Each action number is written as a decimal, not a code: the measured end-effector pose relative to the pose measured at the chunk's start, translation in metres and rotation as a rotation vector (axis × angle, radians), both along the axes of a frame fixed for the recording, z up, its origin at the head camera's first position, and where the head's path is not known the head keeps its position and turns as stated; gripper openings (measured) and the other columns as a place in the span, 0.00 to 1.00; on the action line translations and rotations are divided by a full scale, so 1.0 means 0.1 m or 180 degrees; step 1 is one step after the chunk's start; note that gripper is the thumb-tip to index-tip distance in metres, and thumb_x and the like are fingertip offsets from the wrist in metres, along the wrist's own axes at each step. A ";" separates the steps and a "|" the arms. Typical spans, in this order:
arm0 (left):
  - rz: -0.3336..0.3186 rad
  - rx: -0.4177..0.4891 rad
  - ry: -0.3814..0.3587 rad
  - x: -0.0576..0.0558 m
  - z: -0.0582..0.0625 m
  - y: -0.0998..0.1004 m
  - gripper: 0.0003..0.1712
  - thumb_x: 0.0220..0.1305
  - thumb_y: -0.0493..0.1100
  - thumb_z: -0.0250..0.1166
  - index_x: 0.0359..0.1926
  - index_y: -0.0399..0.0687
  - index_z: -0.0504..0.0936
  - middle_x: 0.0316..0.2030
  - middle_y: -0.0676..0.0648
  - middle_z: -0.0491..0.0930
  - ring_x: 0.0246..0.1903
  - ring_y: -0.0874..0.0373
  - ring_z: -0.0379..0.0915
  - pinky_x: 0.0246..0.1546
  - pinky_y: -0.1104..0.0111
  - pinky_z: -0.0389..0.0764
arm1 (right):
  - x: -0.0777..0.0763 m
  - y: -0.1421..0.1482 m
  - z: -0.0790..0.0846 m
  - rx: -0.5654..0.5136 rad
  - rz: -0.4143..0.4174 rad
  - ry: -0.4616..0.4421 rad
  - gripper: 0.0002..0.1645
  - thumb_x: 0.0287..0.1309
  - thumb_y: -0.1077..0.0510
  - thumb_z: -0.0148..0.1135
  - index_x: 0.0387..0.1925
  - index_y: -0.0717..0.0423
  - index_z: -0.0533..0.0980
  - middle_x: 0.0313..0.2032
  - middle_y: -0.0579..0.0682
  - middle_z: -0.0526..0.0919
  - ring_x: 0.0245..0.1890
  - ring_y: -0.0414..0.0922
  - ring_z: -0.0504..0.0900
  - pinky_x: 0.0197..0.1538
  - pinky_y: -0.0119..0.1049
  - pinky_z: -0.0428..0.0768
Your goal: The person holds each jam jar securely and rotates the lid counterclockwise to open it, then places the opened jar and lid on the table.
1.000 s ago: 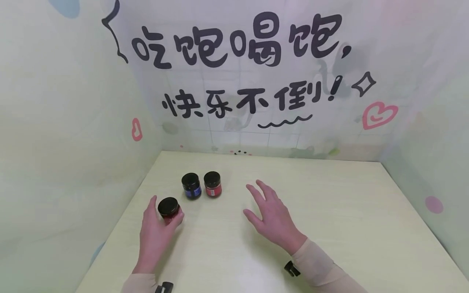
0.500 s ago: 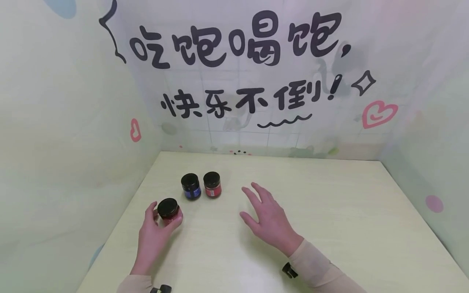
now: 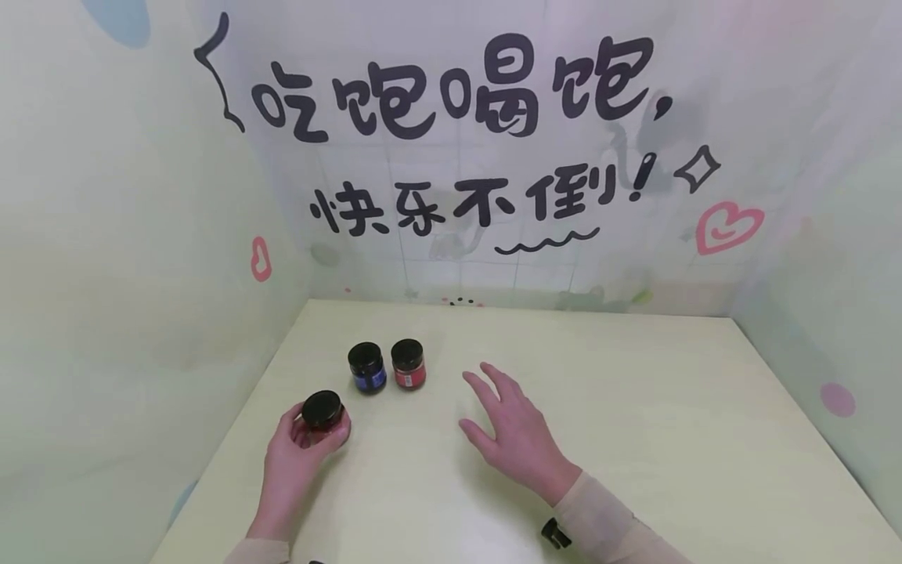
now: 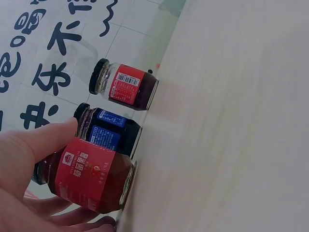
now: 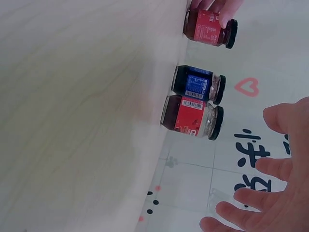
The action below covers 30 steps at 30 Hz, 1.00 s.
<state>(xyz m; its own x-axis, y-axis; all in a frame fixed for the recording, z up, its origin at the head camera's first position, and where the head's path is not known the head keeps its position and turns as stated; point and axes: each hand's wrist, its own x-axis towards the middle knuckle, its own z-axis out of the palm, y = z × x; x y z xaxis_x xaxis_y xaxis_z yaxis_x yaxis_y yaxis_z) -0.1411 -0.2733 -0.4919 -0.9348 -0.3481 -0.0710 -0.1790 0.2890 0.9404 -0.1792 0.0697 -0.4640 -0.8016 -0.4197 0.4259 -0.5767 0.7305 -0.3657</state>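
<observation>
My left hand (image 3: 292,470) holds a jam jar (image 4: 84,174) with a black lid, a red label and dark red contents. Its thumb lies along one side and its fingers curl behind. The jar stands upright, its base close to the tabletop, at the left of the head view. Just beyond it are a dark jar (image 3: 368,370) with a blue label and another red-labelled jar (image 3: 409,365), both black-lidded and side by side. My right hand (image 3: 521,439) is over the middle of the table, fingers spread and slightly bent, holding nothing.
A pale wood-grain table (image 3: 634,392) lies beneath everything. Printed fabric walls close it in at the left, back and right, with large black lettering on the back wall (image 3: 458,172). A black clip (image 3: 557,534) sits at the right wrist.
The right hand has drifted slightly left. The left hand keeps its grip on the jam jar, which stays in about the same place. The head view has tilted up a little.
</observation>
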 end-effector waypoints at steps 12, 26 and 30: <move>0.0032 -0.0087 0.0006 0.02 -0.02 0.03 0.59 0.52 0.55 0.79 0.76 0.40 0.57 0.67 0.36 0.70 0.64 0.49 0.68 0.51 0.84 0.69 | 0.03 -0.04 -0.03 -0.0040 0.0054 0.0080 0.39 0.68 0.39 0.58 0.76 0.39 0.60 0.73 0.51 0.61 0.71 0.49 0.63 0.47 0.55 0.82; 0.0112 -0.0279 0.0010 -0.03 -0.06 0.06 0.49 0.54 0.51 0.79 0.71 0.39 0.66 0.65 0.35 0.72 0.64 0.45 0.70 0.63 0.58 0.71 | 0.01 -0.13 0.02 -0.0013 0.0128 0.0044 0.38 0.69 0.38 0.57 0.76 0.38 0.59 0.74 0.51 0.60 0.71 0.49 0.62 0.50 0.55 0.81; 0.0119 -0.0325 0.0039 -0.06 -0.06 0.06 0.46 0.54 0.49 0.79 0.68 0.38 0.68 0.64 0.34 0.73 0.64 0.44 0.70 0.63 0.55 0.71 | -0.01 -0.18 0.05 -0.0009 0.0116 0.0022 0.38 0.69 0.38 0.56 0.76 0.38 0.59 0.74 0.51 0.60 0.71 0.48 0.62 0.50 0.54 0.81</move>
